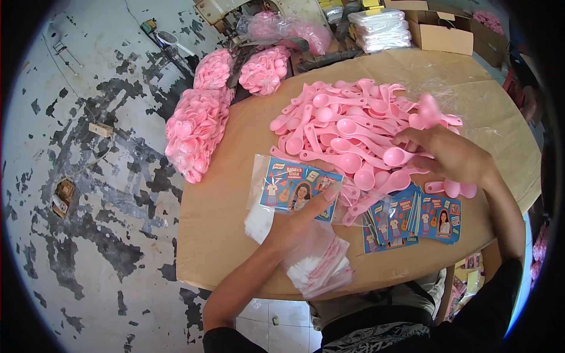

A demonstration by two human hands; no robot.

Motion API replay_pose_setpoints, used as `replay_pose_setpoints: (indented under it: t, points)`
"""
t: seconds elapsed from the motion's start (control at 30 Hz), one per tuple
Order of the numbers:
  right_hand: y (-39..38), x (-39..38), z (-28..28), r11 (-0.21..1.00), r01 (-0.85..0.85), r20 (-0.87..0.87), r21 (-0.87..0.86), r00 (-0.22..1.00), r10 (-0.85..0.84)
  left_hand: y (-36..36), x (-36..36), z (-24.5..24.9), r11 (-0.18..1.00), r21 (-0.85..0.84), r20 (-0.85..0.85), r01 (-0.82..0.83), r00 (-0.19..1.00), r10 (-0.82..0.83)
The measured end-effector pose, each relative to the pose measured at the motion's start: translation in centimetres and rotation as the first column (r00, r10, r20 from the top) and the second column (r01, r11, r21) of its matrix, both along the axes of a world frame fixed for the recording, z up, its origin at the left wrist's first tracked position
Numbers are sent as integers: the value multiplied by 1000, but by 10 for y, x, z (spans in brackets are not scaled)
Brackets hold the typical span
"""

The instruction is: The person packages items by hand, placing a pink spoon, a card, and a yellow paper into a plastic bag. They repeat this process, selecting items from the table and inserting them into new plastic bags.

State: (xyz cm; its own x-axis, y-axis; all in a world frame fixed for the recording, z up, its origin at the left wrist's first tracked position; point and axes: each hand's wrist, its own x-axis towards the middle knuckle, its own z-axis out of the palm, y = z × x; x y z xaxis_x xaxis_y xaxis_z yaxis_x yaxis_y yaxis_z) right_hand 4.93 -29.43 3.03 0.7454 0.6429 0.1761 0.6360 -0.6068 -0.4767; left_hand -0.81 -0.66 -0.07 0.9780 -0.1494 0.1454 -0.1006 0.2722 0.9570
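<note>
My left hand pinches a clear plastic bag with a blue printed card in it, thumb on top. Under that wrist lies a stack of clear plastic bags. A heap of pink measuring spoons spreads over the table in front of both hands. My right hand is at the heap's right side, fingers curled. From it a pink spoon sticks up, blurred by motion, and its fingertips are beside another spoon. Fanned blue cards lie below my right hand.
Bulging bags of pink spoons stand at the table's left edge. Behind the heap are a sewing-machine-like device, a stack of clear packets and a cardboard box. Brown paper covers the table. Part of another person shows at far right.
</note>
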Motion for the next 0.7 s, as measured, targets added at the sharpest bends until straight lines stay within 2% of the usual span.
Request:
replay_pose_setpoints:
  t: [0.1,0.2,0.3,0.4,0.5,0.6,0.7]
  points:
    - [9,0,4,995,71,27,72,997,-73,2,1,-2,1000,-8,33,-1,999,1]
    - [13,4,-7,961,-50,155,271,988,8,7,0,-2,1000,-26,14,1,1000,0]
    - [15,2,-8,957,-96,128,275,990,63,10,2,-1,1000,-24,73,4,997,-2]
    - [22,-4,-5,947,-117,89,298,991,95,4,-4,5,996,92,163,-13,987,-2]
    - [26,-6,-8,930,-151,120,335,986,117,5,-11,1,963,271,120,6,992,-40]
    - [32,-11,-9,911,-135,70,390,991,116,0,-13,3,959,248,12,139,989,-147]
    - [36,-14,-12,880,-126,-54,457,984,168,-2,-12,7,967,228,72,117,988,-136]
